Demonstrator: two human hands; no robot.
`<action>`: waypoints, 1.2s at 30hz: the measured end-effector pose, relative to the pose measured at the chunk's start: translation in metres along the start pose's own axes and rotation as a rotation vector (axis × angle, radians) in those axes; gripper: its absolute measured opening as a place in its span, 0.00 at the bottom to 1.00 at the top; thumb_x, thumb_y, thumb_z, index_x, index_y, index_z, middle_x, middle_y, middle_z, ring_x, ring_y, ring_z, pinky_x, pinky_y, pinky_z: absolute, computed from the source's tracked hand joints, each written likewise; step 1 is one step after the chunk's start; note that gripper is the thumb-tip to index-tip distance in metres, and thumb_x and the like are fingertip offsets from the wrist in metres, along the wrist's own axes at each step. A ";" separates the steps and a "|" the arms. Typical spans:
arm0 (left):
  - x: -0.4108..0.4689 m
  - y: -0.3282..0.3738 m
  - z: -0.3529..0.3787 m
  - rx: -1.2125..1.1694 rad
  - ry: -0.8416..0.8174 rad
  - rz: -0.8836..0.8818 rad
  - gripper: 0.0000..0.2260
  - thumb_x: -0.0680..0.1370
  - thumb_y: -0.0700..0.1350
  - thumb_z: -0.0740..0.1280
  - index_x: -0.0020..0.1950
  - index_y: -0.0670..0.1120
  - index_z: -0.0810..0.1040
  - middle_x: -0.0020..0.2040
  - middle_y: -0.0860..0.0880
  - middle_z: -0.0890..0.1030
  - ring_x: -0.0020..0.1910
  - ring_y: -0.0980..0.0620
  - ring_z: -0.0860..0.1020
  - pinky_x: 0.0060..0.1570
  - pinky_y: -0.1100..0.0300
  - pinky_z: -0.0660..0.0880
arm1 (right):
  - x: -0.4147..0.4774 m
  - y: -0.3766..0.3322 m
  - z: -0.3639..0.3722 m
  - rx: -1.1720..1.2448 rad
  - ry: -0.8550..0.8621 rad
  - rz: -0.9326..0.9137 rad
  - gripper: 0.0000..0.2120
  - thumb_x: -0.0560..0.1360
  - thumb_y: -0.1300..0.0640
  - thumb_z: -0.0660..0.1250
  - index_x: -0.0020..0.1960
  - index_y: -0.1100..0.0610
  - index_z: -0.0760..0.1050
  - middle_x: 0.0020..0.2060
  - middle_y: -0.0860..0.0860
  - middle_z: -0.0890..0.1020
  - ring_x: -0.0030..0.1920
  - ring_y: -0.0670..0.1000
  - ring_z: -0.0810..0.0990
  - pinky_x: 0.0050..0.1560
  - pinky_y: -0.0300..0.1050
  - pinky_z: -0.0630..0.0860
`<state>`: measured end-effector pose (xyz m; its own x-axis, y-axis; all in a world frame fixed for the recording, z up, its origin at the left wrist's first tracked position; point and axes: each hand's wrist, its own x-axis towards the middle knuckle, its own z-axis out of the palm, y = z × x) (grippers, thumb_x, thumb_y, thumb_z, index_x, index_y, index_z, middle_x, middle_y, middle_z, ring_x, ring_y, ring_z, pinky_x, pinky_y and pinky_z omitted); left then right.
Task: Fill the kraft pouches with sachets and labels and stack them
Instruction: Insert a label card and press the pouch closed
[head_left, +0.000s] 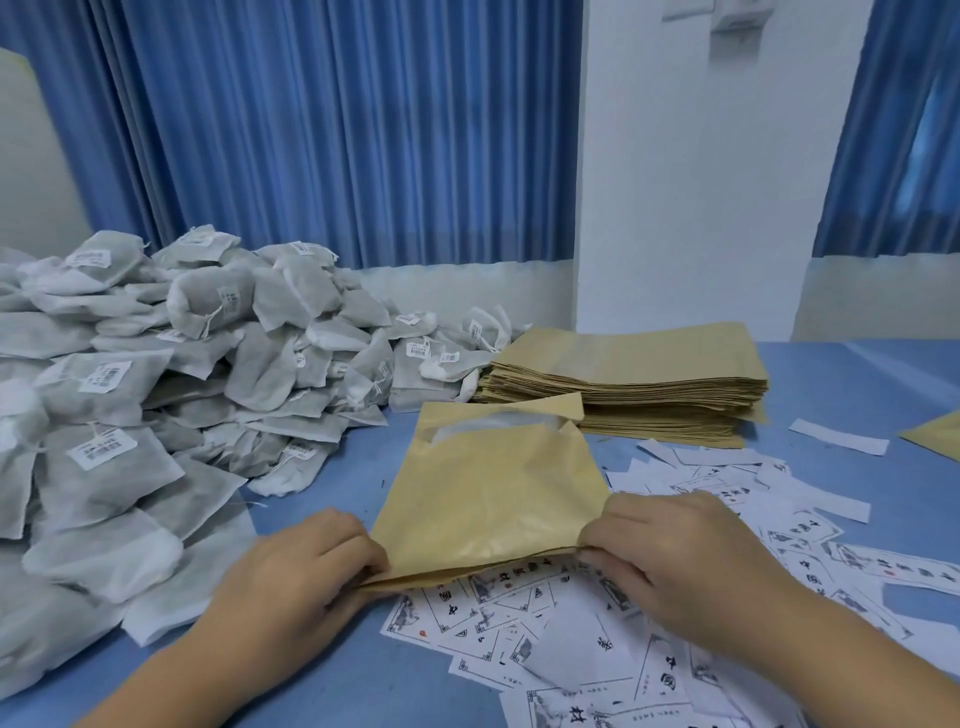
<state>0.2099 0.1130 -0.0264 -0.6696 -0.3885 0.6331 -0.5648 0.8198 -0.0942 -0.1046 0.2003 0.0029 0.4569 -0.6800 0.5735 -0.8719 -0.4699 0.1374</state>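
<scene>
The kraft pouch (493, 499) lies flat on the blue worktop (358, 467) in the middle of the scene, with its mouth at the far end gaping slightly, where a white sachet (483, 423) shows inside. The person's left hand (291, 577) pinches the near left corner of the pouch with curled fingers, and the right hand (675, 561) grips the near right corner the same way, so the near edge is lifted a little off the surface. Under and around that near edge lie loose printed labels (571, 639), scattered over the near right part of the worktop and partly covered by the right hand and forearm. To the left a big heap of grey-white sachets (156, 364) with small barcode stickers crowds close to the pouch's left side and reaches from the near left edge to the far side. Just beyond the pouch, on the far right, sits a neat stack of empty pouches (639, 379), touching the heap at its left end. A blank paper strip (839, 437) and the corner of another pouch (935, 436) lie at the right. Blue curtains (337, 130) and a white wall (701, 182) stand behind.
</scene>
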 end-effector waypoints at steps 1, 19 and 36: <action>-0.001 0.000 0.000 0.015 0.010 0.001 0.11 0.77 0.52 0.61 0.43 0.49 0.80 0.39 0.54 0.78 0.36 0.52 0.78 0.27 0.60 0.74 | 0.000 0.002 0.001 -0.019 0.042 -0.011 0.10 0.74 0.52 0.64 0.37 0.51 0.81 0.29 0.45 0.76 0.26 0.48 0.73 0.22 0.38 0.69; -0.001 0.007 -0.003 0.047 0.081 -0.049 0.05 0.72 0.45 0.62 0.47 0.51 0.70 0.40 0.51 0.77 0.37 0.54 0.72 0.23 0.58 0.72 | 0.002 0.005 0.004 -0.137 0.243 -0.037 0.09 0.59 0.69 0.74 0.32 0.58 0.78 0.27 0.50 0.73 0.26 0.53 0.72 0.22 0.39 0.66; 0.022 0.033 0.000 0.223 0.025 -0.016 0.04 0.66 0.39 0.66 0.38 0.45 0.79 0.36 0.49 0.78 0.32 0.46 0.75 0.28 0.53 0.73 | 0.004 -0.011 0.011 -0.188 0.190 -0.046 0.12 0.53 0.70 0.75 0.30 0.56 0.78 0.26 0.49 0.72 0.25 0.53 0.70 0.22 0.41 0.65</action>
<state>0.1763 0.1315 -0.0156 -0.6488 -0.3882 0.6545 -0.6699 0.6993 -0.2492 -0.0917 0.1965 -0.0055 0.4708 -0.5340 0.7023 -0.8766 -0.3728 0.3042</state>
